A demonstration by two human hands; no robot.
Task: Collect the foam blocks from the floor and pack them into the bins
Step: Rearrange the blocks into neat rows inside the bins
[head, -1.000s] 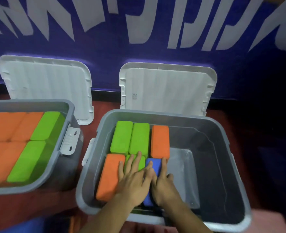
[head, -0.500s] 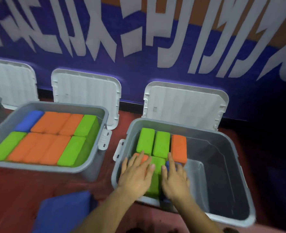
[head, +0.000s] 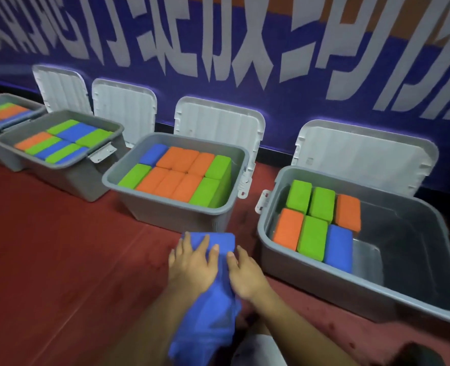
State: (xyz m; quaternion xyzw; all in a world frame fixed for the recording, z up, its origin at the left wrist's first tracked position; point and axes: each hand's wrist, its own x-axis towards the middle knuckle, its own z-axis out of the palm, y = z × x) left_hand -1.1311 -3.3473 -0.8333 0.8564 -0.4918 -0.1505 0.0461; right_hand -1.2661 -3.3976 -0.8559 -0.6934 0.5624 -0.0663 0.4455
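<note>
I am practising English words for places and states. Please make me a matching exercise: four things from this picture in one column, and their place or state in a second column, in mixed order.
Things
1. blue block
2. right bin
3. next bin to its left
4. white lid behind the right bin

Places or states
a. top layer full of blocks
b. stands against the wall
c. outside the bins, left hand and right hand on it
d. six blocks on one side, other side bare

Pairs: 1-c, 2-d, 3-a, 4-b
</note>
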